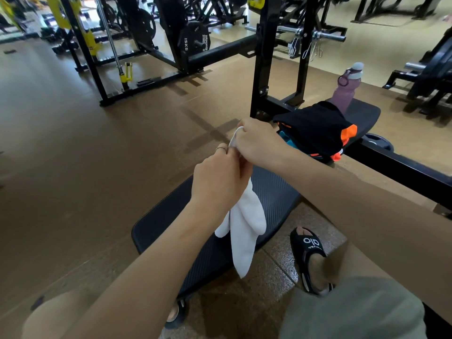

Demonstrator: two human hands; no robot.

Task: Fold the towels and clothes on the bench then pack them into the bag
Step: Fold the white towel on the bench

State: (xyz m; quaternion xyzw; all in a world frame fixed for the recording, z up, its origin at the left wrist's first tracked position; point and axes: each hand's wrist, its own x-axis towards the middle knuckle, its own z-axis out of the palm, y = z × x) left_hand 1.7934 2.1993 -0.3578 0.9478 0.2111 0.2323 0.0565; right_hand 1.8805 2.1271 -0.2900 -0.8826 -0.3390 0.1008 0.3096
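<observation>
A white cloth (244, 231), a towel or socks, hangs in the air above the black bench (274, 192). My left hand (220, 182) grips its upper part, and my right hand (259, 143) pinches its top edge just above the left. Both hands are close together over the bench's middle. Farther along the bench lies a pile of clothes (315, 133), black on top with orange and teal parts showing. No bag is in view.
A purple water bottle (347, 89) stands at the bench's far end. Black rack uprights (261, 57) rise beside the pile. My sandalled foot (310, 255) is on the floor right of the bench. Brown open floor lies to the left.
</observation>
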